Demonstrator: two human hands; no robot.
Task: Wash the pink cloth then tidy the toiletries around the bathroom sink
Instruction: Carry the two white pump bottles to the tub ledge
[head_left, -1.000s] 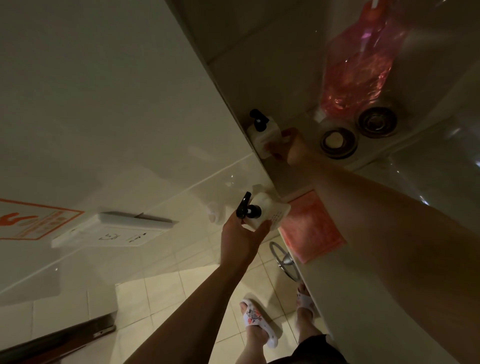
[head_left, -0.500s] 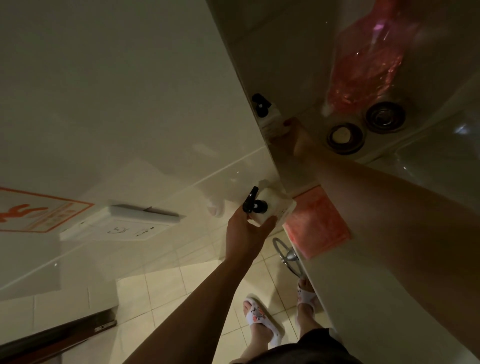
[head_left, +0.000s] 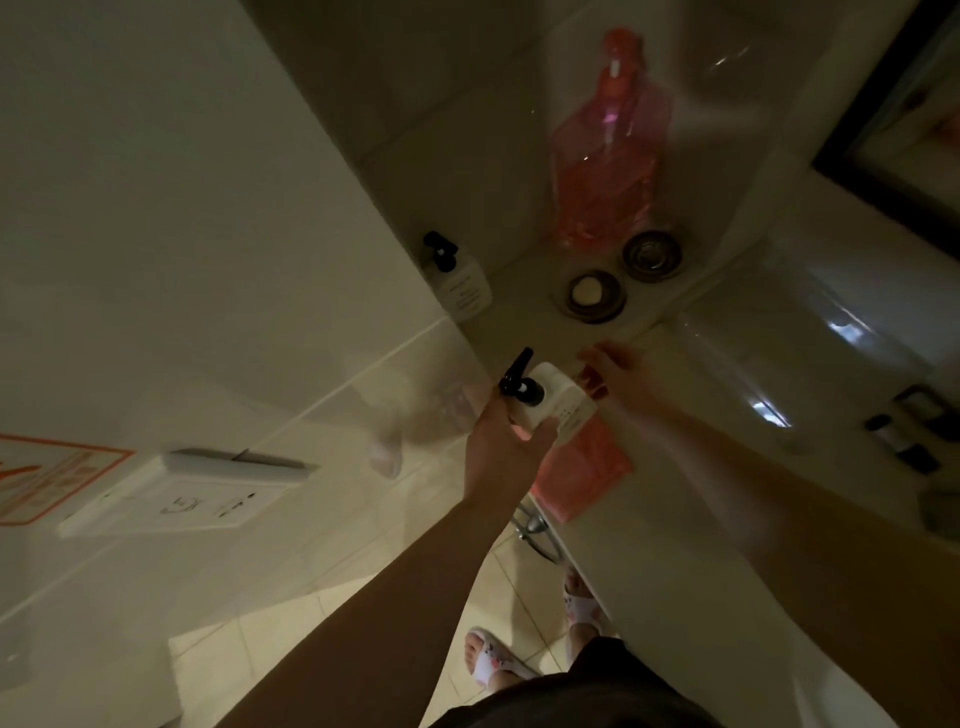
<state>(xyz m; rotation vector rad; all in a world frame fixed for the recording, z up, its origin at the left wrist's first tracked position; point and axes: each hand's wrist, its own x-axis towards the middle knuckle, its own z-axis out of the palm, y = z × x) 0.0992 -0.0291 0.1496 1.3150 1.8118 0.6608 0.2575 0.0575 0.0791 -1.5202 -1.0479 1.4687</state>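
Note:
My left hand (head_left: 501, 441) grips a white pump bottle (head_left: 553, 402) with a black pump head, held above the counter's left end. Beside that bottle, over the counter, my right hand (head_left: 621, 382) is blurred, fingers loosely spread and holding nothing. A second white pump bottle (head_left: 462, 288) stands in the back corner against the wall. The pink cloth (head_left: 579, 467) lies flat on the counter edge, just under the held bottle.
A large pink water bottle (head_left: 608, 156) stands at the back of the counter, with two round lidded tins (head_left: 592, 293) in front of it. The sink basin (head_left: 779, 353) is to the right, small dark toiletries (head_left: 906, 431) beyond it. Wall socket (head_left: 182, 501) at left.
My right hand let go of the corner pump bottle and drew back toward the bottle in my left hand. The left hand kept its bottle. The view shifted left and down.

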